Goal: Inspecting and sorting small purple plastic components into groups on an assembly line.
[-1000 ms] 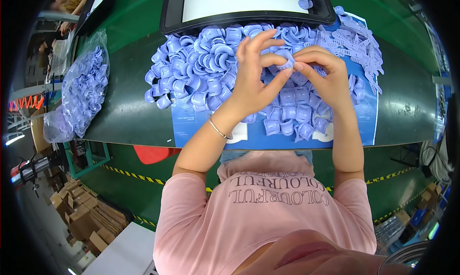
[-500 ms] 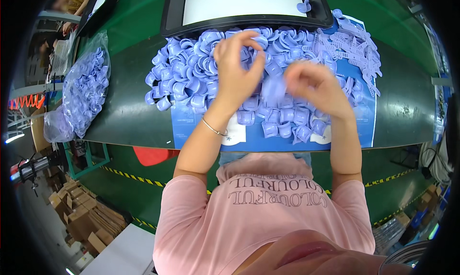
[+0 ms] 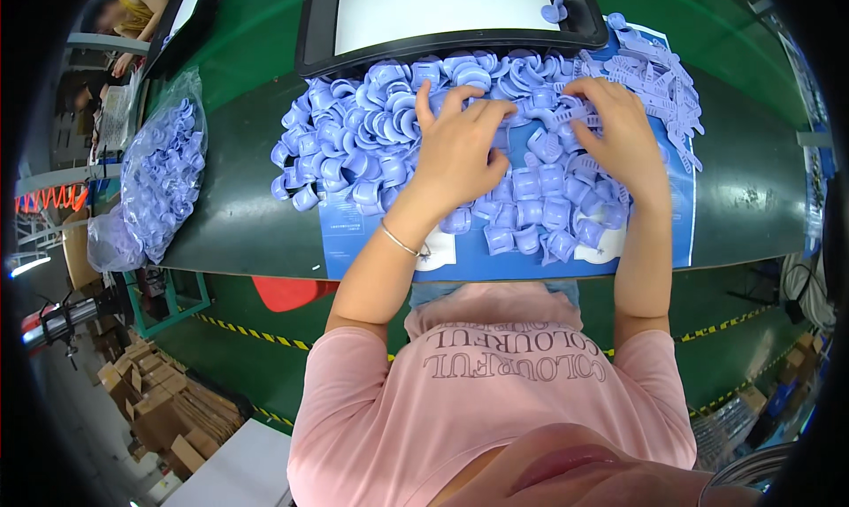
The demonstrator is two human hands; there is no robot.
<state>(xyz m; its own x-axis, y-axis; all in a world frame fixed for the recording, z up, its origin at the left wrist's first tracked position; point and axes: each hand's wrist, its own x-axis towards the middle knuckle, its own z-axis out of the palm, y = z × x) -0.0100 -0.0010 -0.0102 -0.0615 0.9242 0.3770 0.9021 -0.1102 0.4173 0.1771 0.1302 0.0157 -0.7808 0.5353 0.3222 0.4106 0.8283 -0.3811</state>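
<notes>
My left hand [image 3: 460, 144] lies palm down over a heap of small lavender curved plastic pieces [image 3: 354, 127]. Its fingers are bent and spread, the thumb apart from the fingertips; whether it touches a piece underneath is hidden. To its right, my right hand [image 3: 617, 134] has thumb and fingers closed around a lavender slotted strap [image 3: 566, 114], whose free end points toward my left fingertips. Similar curved pieces [image 3: 541, 184] lie between and below the hands. More slotted straps [image 3: 650, 78] are piled at the far right.
A black-rimmed tray [image 3: 451, 44] with a white bottom stands at the back, one lavender piece [image 3: 554, 11] on its right side. At left is a clear bag [image 3: 164, 167] of lavender pieces. A blue printed sheet [image 3: 668, 228] lies under the heap. Another person [image 3: 141, 12] works at far left.
My right hand has moved up and right and now grips a strap. A blurred lavender piece between the hands is no longer there. My left hand has turned palm down and moved slightly right.
</notes>
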